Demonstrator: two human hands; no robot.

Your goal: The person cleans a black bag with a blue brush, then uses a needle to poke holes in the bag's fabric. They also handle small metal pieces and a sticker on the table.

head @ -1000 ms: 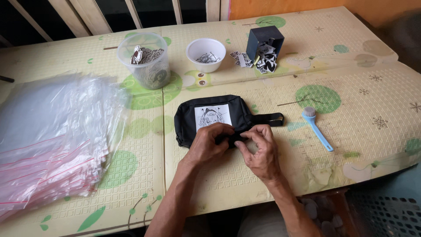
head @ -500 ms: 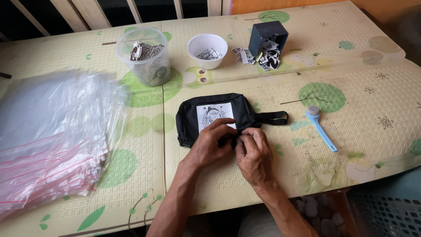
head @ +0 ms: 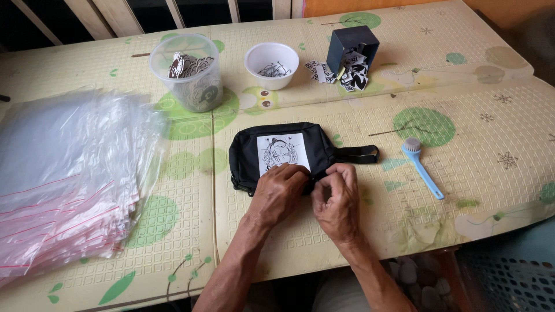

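A small black pouch (head: 248, 153) with a white drawn picture patch on its front lies flat on the pale yellow patterned mat (head: 289, 242); a black strap loop sticks out on its right. My left hand (head: 279, 193) rests on the pouch's near edge and presses it down. Beside it, my right hand (head: 338, 199) pinches something small at the pouch's lower right edge, its fingers curled together. What it pinches is hidden by the fingers.
A stack of clear zip bags (head: 63, 173) covers the left. At the back stand a clear plastic cup of stickers (head: 188, 72), a white bowl of small metal bits (head: 272, 65) and a dark box with cards (head: 351, 52). A blue brush (head: 421, 164) lies right.
Both hands stay at the pouch's near edge; the right hand's fingers have drawn in closer to the left hand. The pouch lies where it was.
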